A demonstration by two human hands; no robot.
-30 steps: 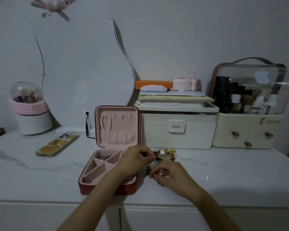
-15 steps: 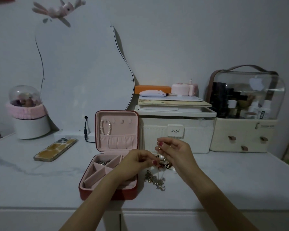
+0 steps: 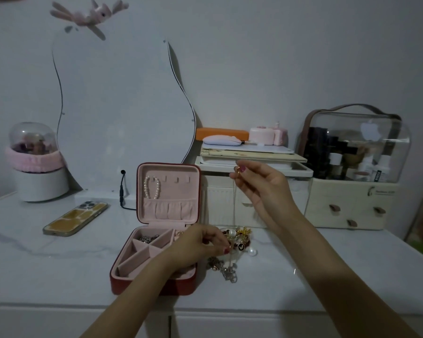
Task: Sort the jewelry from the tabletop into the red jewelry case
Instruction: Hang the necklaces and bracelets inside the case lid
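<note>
the right hand (image 3: 261, 184) pinches the top end of a thin chain (image 3: 234, 203) between thumb and fingertip, high above the jewelry pile (image 3: 235, 242). the left hand (image 3: 200, 242) pinches its lower end beside the red jewelry case (image 3: 152, 281). light, limp, likely snags; best held by its ends.

A single wide-angle view comes from the person's head, facing forward toward 12 o'clock and tilted down over the tabletop (image 3: 59, 269). It sits close: both forearms enter from 6 o'clock and fill the lower frame. The wall (image 3: 279, 57) closes the far side, and straight edges bow toward the frame's margins.
</note>
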